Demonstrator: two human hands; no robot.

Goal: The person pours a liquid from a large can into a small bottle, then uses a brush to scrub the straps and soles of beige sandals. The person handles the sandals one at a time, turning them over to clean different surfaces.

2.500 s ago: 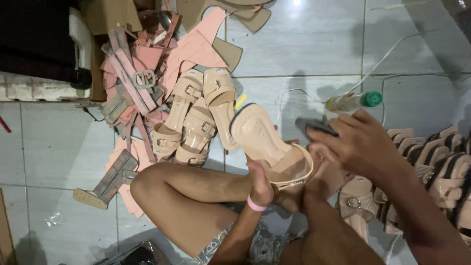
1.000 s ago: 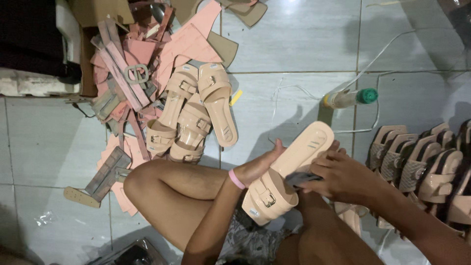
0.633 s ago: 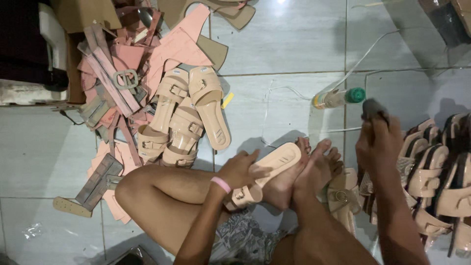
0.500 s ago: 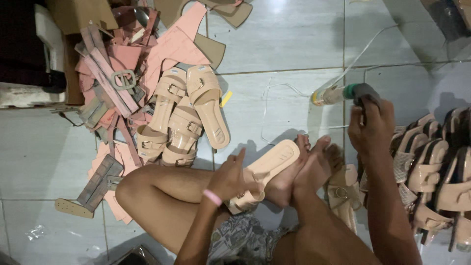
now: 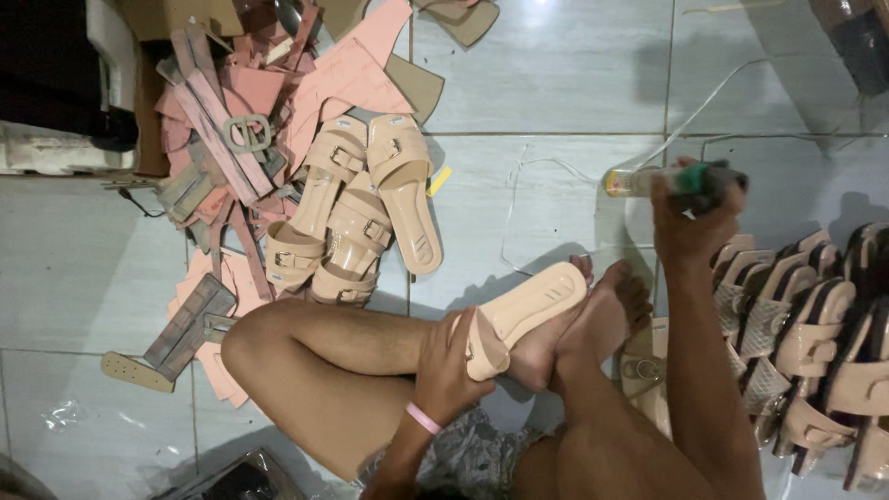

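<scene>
Grey floor tiles (image 5: pixel 556 65) surround me: my left hand (image 5: pixel 449 356) grips a beige moulded sandal sole (image 5: pixel 523 315), while beyond it my right hand (image 5: pixel 690 218) closes around what looks like a green-capped bottle (image 5: pixel 648 181).

We see the right hand (image 5: pixel 690 218) now far from the beige sandal (image 5: pixel 523 315), stretched out to the small green-capped bottle (image 5: pixel 662 179) and closed around it, where earlier it hovered at the sandal. The sandal (sole up) now rests across the feet (image 5: pixel 593 319), lower than before, and the left hand (image 5: pixel 449 356) grips its near end alone.
</scene>
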